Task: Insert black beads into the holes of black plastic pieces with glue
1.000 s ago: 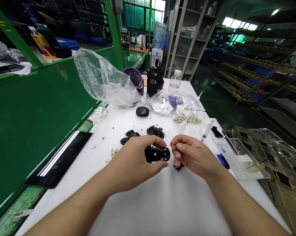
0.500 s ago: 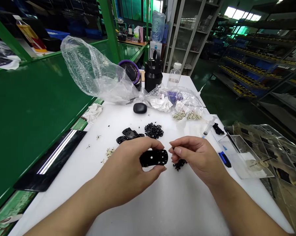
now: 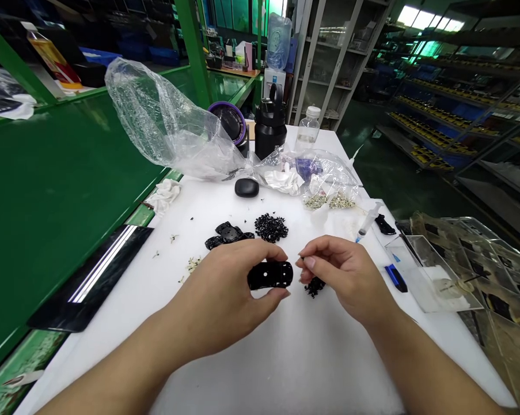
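My left hand grips a black plastic part between thumb and fingers; the part has a small round hole and rounded ends. Just right of it, my right hand is closed in a pinch at the fingertips, on something dark and too small to make out. Beneath the right fingers lies a small pile of black pieces. A larger pile of tiny black pieces sits beyond the hands. More black plastic parts are stacked behind my left hand.
On the white table stand a black bottle and a clear jar at the back, near plastic bags. A black oval case lies mid-table. At right are a syringe, a blue object and clear trays.
The black part in my left hand has tilted slightly. My right hand has hardly moved and keeps its pinch. The whole view has shifted a little.
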`<state>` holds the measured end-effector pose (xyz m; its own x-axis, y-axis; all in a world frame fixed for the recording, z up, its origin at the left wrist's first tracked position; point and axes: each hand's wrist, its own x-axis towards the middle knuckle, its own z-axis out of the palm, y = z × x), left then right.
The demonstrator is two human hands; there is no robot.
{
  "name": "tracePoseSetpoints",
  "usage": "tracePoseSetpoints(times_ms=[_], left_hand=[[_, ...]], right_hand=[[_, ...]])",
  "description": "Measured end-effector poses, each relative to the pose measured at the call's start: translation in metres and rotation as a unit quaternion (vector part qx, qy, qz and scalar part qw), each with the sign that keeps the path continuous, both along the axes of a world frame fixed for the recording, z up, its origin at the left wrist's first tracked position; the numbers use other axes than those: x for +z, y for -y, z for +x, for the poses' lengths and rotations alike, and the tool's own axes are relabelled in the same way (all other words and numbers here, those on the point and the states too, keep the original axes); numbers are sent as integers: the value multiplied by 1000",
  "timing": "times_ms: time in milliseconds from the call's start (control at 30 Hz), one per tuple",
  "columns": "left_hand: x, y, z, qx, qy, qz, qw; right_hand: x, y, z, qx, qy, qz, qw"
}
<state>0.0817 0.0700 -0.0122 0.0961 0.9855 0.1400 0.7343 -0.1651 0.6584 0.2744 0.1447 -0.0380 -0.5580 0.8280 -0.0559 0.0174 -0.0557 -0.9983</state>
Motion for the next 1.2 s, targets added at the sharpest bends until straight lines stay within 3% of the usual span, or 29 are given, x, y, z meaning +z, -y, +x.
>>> tracePoseSetpoints(times_ms=[233,400,600,800,1000,1200], left_hand=[[-3,-1,0,2,-3,-2,1000],[-7,0,-1,6,-8,3,1000],[-7,-1,-1,10,-5,-8,1000],[-8,1,-3,5,-4,10,1000],[-7,0,0,-17,1,62,998],[-9,3,4,-24,0,79,997]], right_hand=[[-4,-5,2,13,-65,-78,995],[-6,-6,2,-3,-46,-96,994],[-6,-6,1,1,-24,-76,997],[-7,1,0,-48,69,48,995],[-5,7,-3,-32,47,25,998],[-6,10,-3,-20,58,47,997]])
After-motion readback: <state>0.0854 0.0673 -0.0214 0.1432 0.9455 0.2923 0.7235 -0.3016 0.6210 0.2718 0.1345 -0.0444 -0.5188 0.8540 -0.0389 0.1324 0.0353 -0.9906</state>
